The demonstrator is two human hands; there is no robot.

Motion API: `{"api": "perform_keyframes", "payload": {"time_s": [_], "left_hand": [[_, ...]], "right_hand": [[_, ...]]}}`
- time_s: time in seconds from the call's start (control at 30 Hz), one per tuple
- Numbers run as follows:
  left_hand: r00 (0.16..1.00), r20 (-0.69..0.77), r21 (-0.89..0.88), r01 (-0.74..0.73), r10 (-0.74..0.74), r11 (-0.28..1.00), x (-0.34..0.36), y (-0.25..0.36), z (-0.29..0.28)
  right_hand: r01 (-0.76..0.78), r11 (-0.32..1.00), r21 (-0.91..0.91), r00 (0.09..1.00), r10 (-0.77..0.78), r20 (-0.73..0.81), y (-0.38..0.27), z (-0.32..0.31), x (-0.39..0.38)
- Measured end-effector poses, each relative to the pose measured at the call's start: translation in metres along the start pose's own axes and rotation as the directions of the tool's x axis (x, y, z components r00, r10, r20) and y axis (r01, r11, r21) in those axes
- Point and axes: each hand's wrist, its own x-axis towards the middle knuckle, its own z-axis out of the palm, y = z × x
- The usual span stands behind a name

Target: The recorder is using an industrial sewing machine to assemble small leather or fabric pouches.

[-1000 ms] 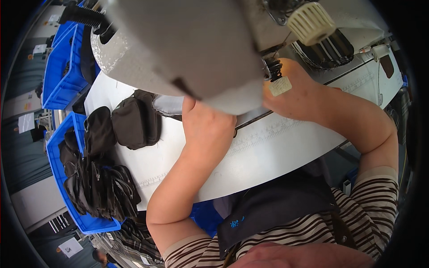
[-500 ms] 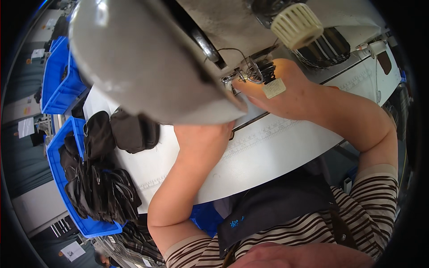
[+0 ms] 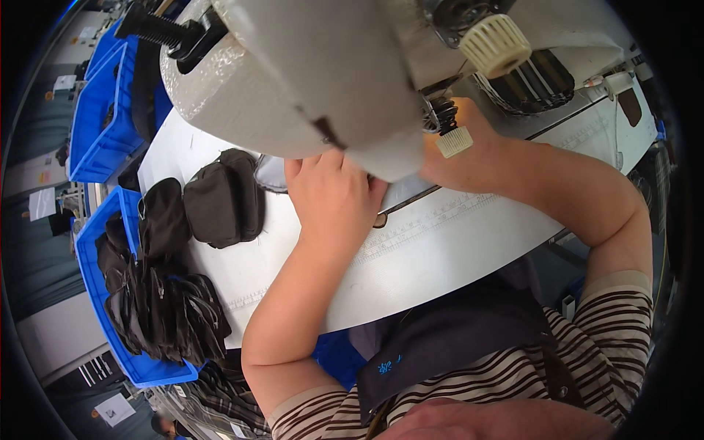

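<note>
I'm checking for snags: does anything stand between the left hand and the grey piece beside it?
Nothing visible does: the grey piece shows directly beside the left hand. The sewing machine head hides the area beyond.

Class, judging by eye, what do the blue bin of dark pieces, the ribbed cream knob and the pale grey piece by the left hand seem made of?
Blue bin: probably plastic, smooth, with even colour and stiff-looking walls. Ribbed cream knob: likely hard plastic, matt-looking, with regular ribs. Pale grey piece: perhaps smooth fabric, faintly shiny; partly hidden, so uncertain.
</note>
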Motion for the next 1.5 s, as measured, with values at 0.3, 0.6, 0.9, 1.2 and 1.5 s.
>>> {"api": "perform_keyframes", "payload": {"time_s": [0.3, 0.6, 0.9, 1.2, 1.5], "left_hand": [[0.983, 0.088, 0.088, -0.167, 0.16, 0.982, -0.006, 0.001, -0.012], [0.983, 0.149, 0.102, -0.122, 0.106, 0.987, -0.005, 0.009, -0.017], [0.98, 0.175, 0.141, -0.116, 0.091, 0.983, -0.006, 0.012, -0.013], [0.978, 0.182, 0.191, -0.139, 0.104, 0.972, -0.005, 0.015, -0.012], [0.979, 0.186, 0.169, -0.119, 0.087, 0.978, -0.001, 0.014, -0.009]], "right_hand": [[0.092, 0.996, -0.01, 0.968, -0.087, 0.236, -0.002, -0.006, -0.01], [0.201, 0.979, -0.028, 0.971, -0.195, 0.139, -0.004, -0.02, -0.007], [0.116, 0.984, -0.137, 0.989, -0.102, 0.104, -0.011, -0.018, -0.007], [0.112, 0.994, -0.018, 0.986, -0.109, 0.125, -0.003, -0.016, -0.008], [0.108, 0.993, -0.036, 0.993, -0.106, 0.06, -0.005, -0.015, -0.006]]}}
